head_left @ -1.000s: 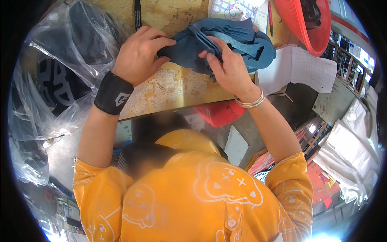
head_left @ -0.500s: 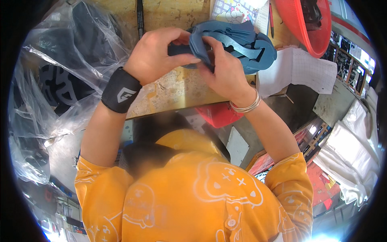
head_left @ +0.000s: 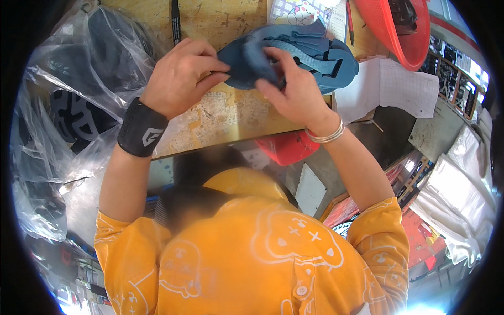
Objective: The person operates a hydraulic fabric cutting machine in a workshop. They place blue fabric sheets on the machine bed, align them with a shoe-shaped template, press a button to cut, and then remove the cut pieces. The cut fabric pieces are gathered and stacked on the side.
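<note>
A bundle of dark blue flat cut-out pieces (head_left: pixel 331 65), sheet-like with curved edges and slots, lies on the wooden table in front of me. My left hand (head_left: pixel 184 79), wearing a black wristband, has thumb and fingers pinched together at the left edge of a rounded blue piece (head_left: pixel 237 65). My right hand (head_left: pixel 298 97), with bangles on its wrist, grips a bent part of the blue pieces between thumb and fingers. That bent part is blurred by motion.
Clear plastic bags (head_left: pixel 63 136) with dark pieces inside lie at the left. A black marker (head_left: pixel 176 21), a cartoon-printed booklet (head_left: pixel 302 13) and a red pen (head_left: pixel 350 23) lie behind. At the right are a red basket (head_left: pixel 401 50) and gridded paper sheets (head_left: pixel 404 86). The wooden table's (head_left: pixel 220 118) near edge runs below my hands.
My left hand has moved left and slightly down, its fingers drawing together at the edge. The rounded blue piece now shows flatter and farther left. My right hand keeps its grip.
</note>
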Demonstrator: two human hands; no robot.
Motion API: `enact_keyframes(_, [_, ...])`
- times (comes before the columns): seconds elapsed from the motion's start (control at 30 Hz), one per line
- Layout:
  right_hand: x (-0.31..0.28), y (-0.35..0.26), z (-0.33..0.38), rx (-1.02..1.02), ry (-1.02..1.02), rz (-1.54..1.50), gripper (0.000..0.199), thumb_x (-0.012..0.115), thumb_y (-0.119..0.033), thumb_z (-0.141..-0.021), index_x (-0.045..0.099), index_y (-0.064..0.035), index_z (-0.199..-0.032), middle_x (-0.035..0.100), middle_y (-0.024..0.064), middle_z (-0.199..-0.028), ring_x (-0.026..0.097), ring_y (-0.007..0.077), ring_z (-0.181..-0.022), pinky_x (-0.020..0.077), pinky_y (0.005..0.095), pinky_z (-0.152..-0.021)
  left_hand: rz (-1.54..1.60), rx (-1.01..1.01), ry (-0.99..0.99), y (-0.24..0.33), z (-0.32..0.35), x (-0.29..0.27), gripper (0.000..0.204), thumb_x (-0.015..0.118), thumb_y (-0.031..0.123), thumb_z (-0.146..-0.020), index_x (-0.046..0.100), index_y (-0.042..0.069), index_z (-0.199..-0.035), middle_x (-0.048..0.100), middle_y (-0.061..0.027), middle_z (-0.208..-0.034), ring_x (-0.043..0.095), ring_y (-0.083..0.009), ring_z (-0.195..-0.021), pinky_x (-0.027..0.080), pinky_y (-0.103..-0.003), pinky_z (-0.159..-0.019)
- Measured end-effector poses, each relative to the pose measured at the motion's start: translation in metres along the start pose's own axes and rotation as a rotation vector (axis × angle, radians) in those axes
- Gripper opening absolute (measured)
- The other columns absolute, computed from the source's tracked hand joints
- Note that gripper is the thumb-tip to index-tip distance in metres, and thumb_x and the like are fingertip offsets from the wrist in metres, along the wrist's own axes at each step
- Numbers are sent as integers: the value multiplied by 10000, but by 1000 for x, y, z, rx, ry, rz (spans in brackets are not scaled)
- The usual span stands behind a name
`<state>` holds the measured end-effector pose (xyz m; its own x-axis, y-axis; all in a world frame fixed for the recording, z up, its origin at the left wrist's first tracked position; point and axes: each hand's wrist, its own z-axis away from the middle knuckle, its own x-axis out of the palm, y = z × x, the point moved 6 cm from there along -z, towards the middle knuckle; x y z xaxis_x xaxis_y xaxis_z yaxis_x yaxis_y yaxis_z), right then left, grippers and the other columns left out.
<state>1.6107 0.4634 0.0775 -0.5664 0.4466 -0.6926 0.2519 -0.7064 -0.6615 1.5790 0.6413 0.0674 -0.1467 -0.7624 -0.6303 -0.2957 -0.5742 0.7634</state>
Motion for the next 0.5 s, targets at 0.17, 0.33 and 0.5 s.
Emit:
enact_keyframes(0.17, [-2,-1,-1,-28,60,117,472,673,-240,-832,509,3,-1202,658,186,-795,656,338,-710,518,377,-644,242,27,134,11,-22,-2,119,726,109,-752,696,71,-861,628,-62,-861,618,-269,-808,507,-363,-713])
enact_keyframes(0.33, [-11,21,-1,81,78,-179,461,638,-244,-875,520,59,-1202,634,162,-664,640,267,-588,495,312,-587,-15,-193,-52,-22,-9,9,500,724,51,-722,583,97,-1199,570,-131,-1104,567,-319,-1017,483,-374,-864])
enact_keyframes(0.5, [-11,24,0,32,53,-190,454,637,-254,-873,523,32,-1206,651,183,-714,654,313,-649,506,339,-634,-64,-110,-83,-29,5,20,499,747,58,-692,613,100,-1171,569,-119,-1053,556,-322,-1015,477,-376,-868])
